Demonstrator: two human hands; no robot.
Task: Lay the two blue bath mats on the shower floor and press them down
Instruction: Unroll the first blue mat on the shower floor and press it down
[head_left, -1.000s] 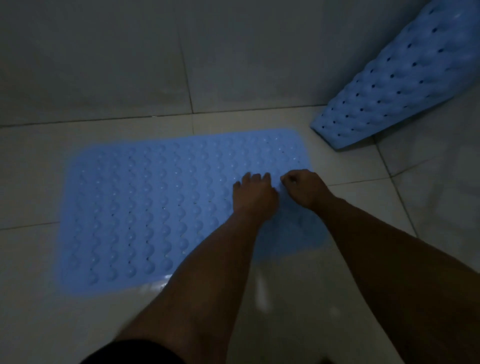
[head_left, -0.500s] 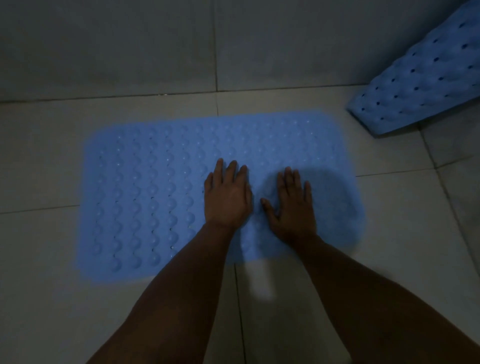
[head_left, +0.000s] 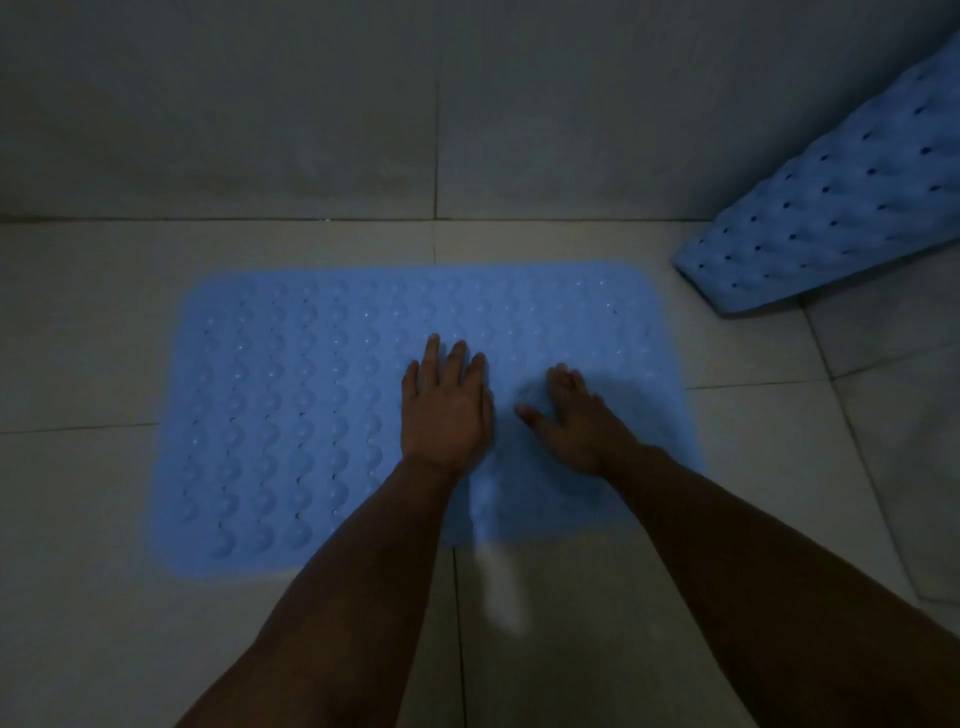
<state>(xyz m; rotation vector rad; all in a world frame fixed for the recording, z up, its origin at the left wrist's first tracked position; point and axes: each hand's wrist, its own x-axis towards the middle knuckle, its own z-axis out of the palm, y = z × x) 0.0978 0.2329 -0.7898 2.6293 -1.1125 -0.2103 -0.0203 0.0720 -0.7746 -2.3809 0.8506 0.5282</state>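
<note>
The room is dim, everything in a grey-green murk. The floor (head_left: 104, 322) is laid with large pale tiles, their grout lines running left to right and near to far. At the far side a tiled wall (head_left: 260, 104) rises from the floor, one vertical joint showing near its middle. A faint pale glare (head_left: 501, 587) lies on the near floor tiles.

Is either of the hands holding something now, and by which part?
Nothing is held. The left hand and right hand only press on the flat mat.
</note>
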